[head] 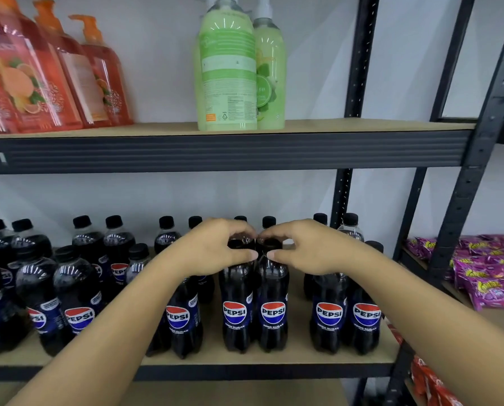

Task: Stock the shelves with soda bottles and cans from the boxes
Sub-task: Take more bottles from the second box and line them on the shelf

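Note:
Two small Pepsi Zero Sugar bottles stand side by side at the front middle of the wooden shelf [303, 357]. My left hand [212, 247] grips the black cap of the left bottle [235, 312]. My right hand [306, 247] grips the cap of the right bottle [272, 312]. Both bottles rest upright on the shelf board, touching each other. Several more Pepsi bottles stand in rows on the same shelf, a group at the left [75, 300] and a pair at the right [346, 315]. No box is in view.
The upper shelf carries orange soap pump bottles [48, 77] and green pump bottles [230, 68]. Dark metal shelf posts [476, 159] rise at the right. Purple snack bags [488, 273] lie on the neighbouring rack, with red packets [426, 379] below them.

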A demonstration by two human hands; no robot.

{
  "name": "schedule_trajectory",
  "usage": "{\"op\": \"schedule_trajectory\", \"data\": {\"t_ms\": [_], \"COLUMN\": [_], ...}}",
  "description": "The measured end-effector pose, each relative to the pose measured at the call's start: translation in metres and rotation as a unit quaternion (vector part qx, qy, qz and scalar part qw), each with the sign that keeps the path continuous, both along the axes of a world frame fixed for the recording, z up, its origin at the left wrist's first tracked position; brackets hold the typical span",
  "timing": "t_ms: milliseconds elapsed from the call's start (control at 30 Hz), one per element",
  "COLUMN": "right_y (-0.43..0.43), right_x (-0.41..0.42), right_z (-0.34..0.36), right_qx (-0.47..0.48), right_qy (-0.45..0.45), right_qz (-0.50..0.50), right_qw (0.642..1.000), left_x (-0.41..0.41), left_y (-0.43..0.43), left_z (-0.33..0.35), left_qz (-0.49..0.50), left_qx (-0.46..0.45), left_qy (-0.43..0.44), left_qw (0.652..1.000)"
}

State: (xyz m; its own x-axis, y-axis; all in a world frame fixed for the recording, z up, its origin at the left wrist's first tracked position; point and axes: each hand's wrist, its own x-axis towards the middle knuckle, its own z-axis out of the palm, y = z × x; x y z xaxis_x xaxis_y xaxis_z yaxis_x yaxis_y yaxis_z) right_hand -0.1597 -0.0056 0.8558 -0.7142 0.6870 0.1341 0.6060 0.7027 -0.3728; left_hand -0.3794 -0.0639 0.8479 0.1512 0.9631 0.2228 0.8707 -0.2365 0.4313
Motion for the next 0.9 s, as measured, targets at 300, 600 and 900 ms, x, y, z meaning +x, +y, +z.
{"op": "schedule_trajectory", "data": {"t_ms": [300,600,900], "right_y": [-0.029,-0.033,-0.014], "right_x": [0.053,0.115,0.123], "right_z": [0.003,-0.004,-0.041], "right_qx": [0.07,0.081,-0.023], "right_qy": [0.013,0.085,0.115], "right_qz": [-0.047,-0.157,-0.208], "right_qw": [0.996,0.981,0.971], "left_x": [0.05,0.112,0.144], "left_y": [-0.01,0.006,0.036], "left_z": [-0.019,-0.02,-0.035], "left_qz": [-0.026,-0.099,-0.062], "left_qx": [0.185,0.17,0.075], "left_qy": [-0.033,-0.048,0.008], "left_qw": [0.982,0.979,0.995]}}
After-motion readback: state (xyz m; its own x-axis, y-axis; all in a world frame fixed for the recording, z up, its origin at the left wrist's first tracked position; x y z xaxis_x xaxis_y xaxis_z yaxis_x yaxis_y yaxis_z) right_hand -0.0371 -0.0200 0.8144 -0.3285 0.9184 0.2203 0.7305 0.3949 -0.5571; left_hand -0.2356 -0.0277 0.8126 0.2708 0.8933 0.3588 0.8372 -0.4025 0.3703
